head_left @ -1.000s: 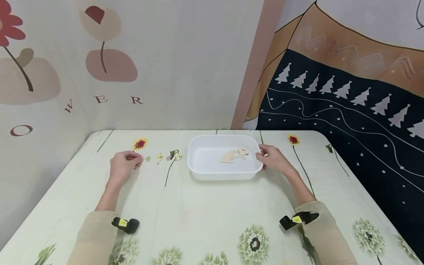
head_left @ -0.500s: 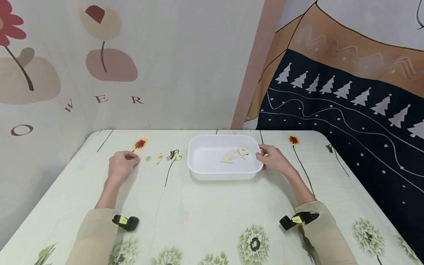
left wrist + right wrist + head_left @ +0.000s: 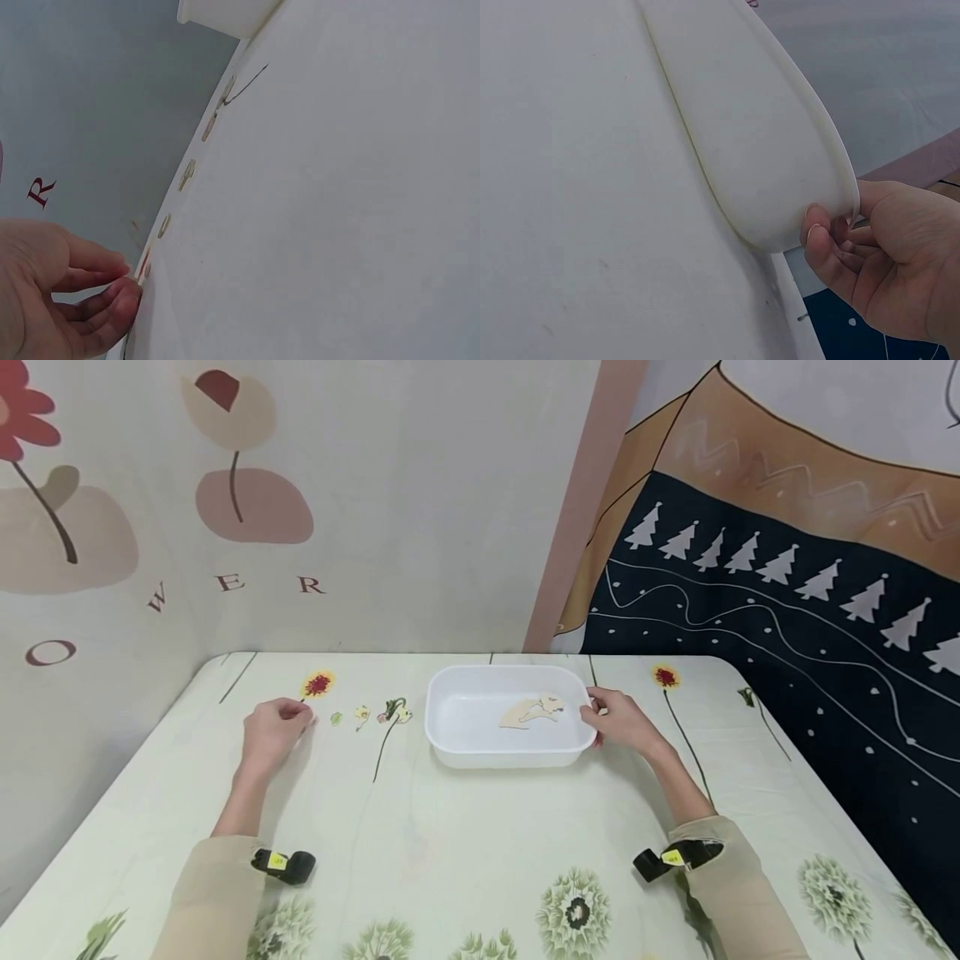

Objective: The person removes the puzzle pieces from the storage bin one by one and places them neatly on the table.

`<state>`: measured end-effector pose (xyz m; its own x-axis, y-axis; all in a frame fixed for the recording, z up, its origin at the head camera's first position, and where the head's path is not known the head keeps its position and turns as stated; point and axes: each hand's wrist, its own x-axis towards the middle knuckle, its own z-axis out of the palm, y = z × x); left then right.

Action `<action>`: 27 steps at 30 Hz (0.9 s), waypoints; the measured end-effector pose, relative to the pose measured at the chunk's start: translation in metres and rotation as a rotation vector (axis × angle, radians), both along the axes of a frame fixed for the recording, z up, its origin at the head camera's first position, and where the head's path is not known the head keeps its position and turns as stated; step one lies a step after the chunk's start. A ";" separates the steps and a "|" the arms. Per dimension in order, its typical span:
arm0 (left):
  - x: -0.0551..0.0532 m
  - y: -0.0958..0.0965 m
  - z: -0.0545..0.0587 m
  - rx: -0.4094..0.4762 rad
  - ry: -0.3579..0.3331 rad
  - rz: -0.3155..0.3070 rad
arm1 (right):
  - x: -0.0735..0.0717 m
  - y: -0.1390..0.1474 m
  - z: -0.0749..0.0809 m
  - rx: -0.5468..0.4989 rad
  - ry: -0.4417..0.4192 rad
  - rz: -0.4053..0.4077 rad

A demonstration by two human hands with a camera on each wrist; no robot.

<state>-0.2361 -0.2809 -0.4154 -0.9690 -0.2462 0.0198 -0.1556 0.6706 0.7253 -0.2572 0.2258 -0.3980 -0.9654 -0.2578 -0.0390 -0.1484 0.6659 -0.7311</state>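
Note:
My right hand (image 3: 621,718) grips the right end of a white plastic tray (image 3: 510,758), thumb over the rim and fingers beneath it, as the right wrist view shows. Inside the tray (image 3: 742,150) lies a flat cream cut-out (image 3: 517,716) shaped like an animal. Further left, my left hand (image 3: 276,731) is low at the table with thumb and forefinger together. They pinch a small pinkish flat piece (image 3: 148,271), mostly hidden by the fingertips. To its right lie a small green cut-out (image 3: 336,719), a yellowish cut-out (image 3: 362,717) and a floral cluster (image 3: 395,712).
A cloth (image 3: 465,843) printed with flowers and stems covers the table. Some printed flowers, like the red and yellow one (image 3: 318,683), lie close to the loose cut-outs. Patterned curtains (image 3: 420,510) hang behind the table, with a dark one (image 3: 787,593) at the right.
My left hand has slid slightly left, away from the green cut-out, with the pinkish piece at its fingertips. The right hand and tray have stayed in place.

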 end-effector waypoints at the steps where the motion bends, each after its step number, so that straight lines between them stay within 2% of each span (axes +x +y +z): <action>1: 0.000 0.001 0.001 0.006 0.002 -0.001 | 0.000 0.000 0.000 -0.001 -0.001 0.000; 5: 0.001 0.006 0.006 0.043 0.011 -0.001 | -0.002 0.001 -0.001 -0.006 -0.004 0.006; 12: 0.002 0.023 0.014 0.084 0.075 -0.018 | -0.002 0.002 -0.002 -0.014 -0.003 0.009; 21: 0.002 0.062 0.021 0.121 0.172 -0.136 | -0.002 0.001 -0.001 -0.016 -0.006 0.002; 27: 0.001 0.084 0.026 0.163 0.204 -0.191 | -0.002 0.001 -0.001 -0.013 -0.006 0.004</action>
